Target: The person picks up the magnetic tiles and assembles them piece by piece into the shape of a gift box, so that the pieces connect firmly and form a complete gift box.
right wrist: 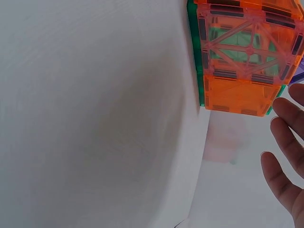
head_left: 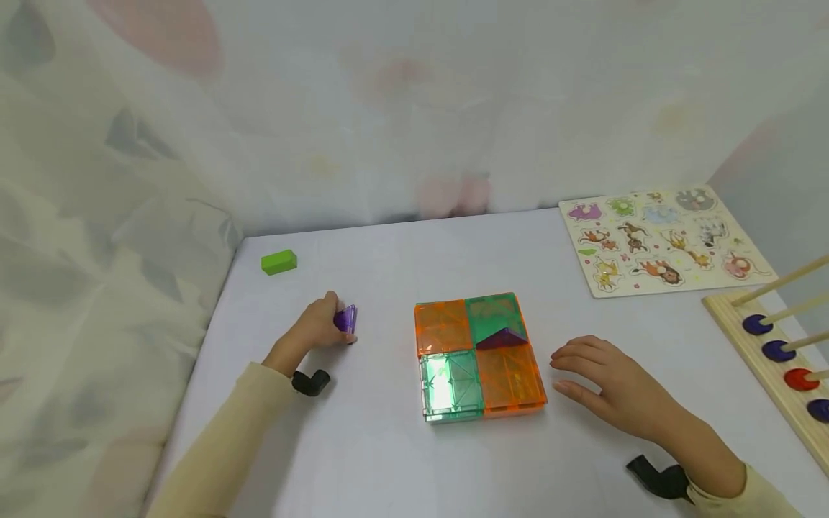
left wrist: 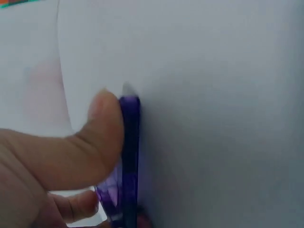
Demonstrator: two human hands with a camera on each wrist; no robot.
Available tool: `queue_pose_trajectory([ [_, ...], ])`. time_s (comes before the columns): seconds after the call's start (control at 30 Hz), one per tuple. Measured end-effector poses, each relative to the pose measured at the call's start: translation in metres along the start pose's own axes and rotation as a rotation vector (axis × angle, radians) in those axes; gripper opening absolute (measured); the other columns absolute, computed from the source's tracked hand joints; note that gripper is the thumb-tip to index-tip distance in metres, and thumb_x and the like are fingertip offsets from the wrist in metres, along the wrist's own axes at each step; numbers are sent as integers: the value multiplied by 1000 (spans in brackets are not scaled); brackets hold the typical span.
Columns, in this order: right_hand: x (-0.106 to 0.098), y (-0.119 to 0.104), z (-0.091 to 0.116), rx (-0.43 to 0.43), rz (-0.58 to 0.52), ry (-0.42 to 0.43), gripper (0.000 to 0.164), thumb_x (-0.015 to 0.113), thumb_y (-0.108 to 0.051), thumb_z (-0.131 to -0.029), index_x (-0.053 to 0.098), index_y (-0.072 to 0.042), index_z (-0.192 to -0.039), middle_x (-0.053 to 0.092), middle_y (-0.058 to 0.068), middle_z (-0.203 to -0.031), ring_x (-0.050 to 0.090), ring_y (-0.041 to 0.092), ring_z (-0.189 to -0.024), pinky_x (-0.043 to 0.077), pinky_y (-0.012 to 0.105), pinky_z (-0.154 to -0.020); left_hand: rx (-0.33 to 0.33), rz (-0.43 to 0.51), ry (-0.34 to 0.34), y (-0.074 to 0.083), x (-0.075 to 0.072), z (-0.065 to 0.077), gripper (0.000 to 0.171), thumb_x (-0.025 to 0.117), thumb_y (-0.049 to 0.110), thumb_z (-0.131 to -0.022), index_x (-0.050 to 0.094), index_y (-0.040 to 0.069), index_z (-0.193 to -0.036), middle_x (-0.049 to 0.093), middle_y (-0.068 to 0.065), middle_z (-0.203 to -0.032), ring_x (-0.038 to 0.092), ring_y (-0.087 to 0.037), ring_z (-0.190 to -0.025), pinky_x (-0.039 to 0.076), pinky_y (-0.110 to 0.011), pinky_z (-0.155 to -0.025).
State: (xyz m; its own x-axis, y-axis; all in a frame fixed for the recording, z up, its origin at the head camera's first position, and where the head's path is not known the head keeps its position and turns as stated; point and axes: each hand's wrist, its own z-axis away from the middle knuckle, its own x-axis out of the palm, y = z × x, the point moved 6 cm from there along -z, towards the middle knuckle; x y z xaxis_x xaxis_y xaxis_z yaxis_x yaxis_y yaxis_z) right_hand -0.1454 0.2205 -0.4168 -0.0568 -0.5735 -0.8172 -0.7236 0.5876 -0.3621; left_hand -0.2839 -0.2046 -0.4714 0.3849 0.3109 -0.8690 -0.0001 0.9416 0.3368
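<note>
My left hand (head_left: 316,325) pinches a purple translucent triangular magnetic tile (head_left: 347,321) over the left part of the table. In the left wrist view the thumb presses one side of this purple tile (left wrist: 130,152), seen nearly edge-on. Orange and green magnetic tiles (head_left: 442,327) form a square, checkered block in the middle of the table. Another purple triangular tile (head_left: 501,337) stands on its top near the center. Beside the block's right edge, my right hand (head_left: 612,388) hovers with fingers spread loosely, holding nothing. Its fingers also show close to the orange tiles (right wrist: 242,95) in the right wrist view.
A green block (head_left: 279,262) lies at the far left of the table. An animal puzzle board (head_left: 622,248) is at the back right. In front of it, at the right edge, stands a wooden peg base (head_left: 738,327) with blue and red discs. A patterned cloth (head_left: 388,108) hangs behind.
</note>
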Motion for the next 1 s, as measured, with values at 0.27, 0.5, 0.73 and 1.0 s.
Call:
queue_pose_trajectory([
  [0.27, 0, 0, 3, 23, -3, 1, 32, 81, -16, -74, 69, -20, -104, 65, -8, -109, 54, 11, -104, 28, 8, -100, 38, 81, 75, 5, -4, 12, 38, 68, 18, -89, 56, 3, -122, 62, -22, -116, 58, -32, -100, 49, -45, -83],
  [0.5, -2, 1, 5, 26, 3, 11, 34, 81, -15, -74, 69, -20, -105, 65, -8, -109, 54, 11, -105, 30, 8, -100, 199, 302, 266, 42, -31, 41, 9, 70, 15, -88, 67, 7, -92, 69, -7, -85, 60, -18, -77, 49, -29, -65],
  [0.73, -1, 2, 6, 29, -7, 12, 35, 81, -13, -73, 69, -20, -105, 65, -8, -109, 54, 11, -106, 29, 7, -101, 463, 631, 251, 107, -31, 81, 10, 77, 14, -82, 75, 8, -89, 73, -7, -87, 71, -17, -79, 57, -29, -69],
  [1.0, -2, 2, 4, 32, -12, 9, 34, 81, -13, -74, 69, -19, -105, 64, -7, -110, 55, 11, -106, 27, 5, -101, 547, 614, 139, 149, -17, 94, 15, 78, 12, -80, 77, 8, -94, 75, -5, -88, 71, -8, -75, 58, -25, -66],
])
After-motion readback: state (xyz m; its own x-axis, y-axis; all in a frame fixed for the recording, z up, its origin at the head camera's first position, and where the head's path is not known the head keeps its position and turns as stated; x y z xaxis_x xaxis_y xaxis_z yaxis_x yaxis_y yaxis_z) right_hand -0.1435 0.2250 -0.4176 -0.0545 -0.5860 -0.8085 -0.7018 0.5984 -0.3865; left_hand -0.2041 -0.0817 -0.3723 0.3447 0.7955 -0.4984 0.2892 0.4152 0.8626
